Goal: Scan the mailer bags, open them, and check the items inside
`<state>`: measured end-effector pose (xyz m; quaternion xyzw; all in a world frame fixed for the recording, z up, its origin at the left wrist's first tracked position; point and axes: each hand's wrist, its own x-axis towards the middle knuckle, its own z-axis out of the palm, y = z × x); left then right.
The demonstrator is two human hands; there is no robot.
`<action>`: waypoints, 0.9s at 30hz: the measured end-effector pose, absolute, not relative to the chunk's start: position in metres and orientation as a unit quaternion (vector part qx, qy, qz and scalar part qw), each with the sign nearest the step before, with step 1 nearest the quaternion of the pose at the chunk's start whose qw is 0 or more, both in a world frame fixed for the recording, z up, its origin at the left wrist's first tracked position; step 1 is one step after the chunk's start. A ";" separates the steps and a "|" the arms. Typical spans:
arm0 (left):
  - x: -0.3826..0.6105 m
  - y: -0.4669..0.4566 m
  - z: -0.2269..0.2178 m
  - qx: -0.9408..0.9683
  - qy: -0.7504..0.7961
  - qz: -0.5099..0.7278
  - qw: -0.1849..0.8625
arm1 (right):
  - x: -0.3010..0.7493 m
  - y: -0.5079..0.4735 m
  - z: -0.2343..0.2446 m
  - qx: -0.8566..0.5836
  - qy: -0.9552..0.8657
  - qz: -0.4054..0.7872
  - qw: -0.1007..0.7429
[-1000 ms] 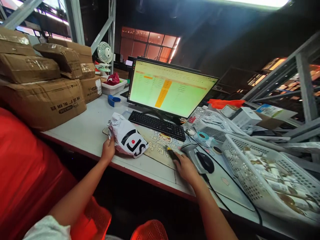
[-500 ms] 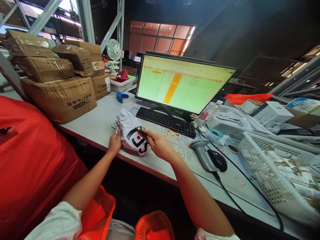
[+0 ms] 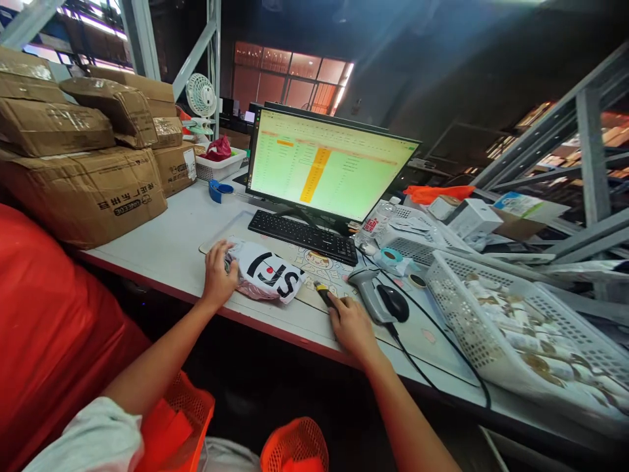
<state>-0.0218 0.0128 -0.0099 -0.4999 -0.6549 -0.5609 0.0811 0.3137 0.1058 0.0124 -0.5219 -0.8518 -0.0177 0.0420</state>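
Note:
A white plastic mailing bag [image 3: 272, 272] with large black lettering and a red dot lies on the desk [image 3: 196, 213] near its front edge. My left hand [image 3: 219, 274] is closed on the bag's left end, its fingers curled over the crumpled plastic. To the right of the bag, my right hand [image 3: 352, 326] rests low over the desk with its fingers wrapped round a black and yellow utility knife [image 3: 323, 293]. The knife points up and left, apart from the bag. Whether its blade is out is too small to tell.
Behind the bag stand a keyboard [image 3: 302, 236] and a lit monitor [image 3: 329, 167]. A barcode scanner [image 3: 368, 295] and a black mouse [image 3: 393, 301] lie right of my right hand. Cardboard boxes [image 3: 88, 190] are stacked at left; a white basket [image 3: 457, 321] of rolls stands at right.
My right hand has moved off the bag to the right, carrying the utility knife down over the desk. The bag has turned and lies flatter, with my left hand still on its end.

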 end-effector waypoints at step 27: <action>-0.006 0.049 0.003 -0.811 -0.424 -0.321 0.244 | 0.112 0.147 0.060 -0.330 -0.943 0.040 0.006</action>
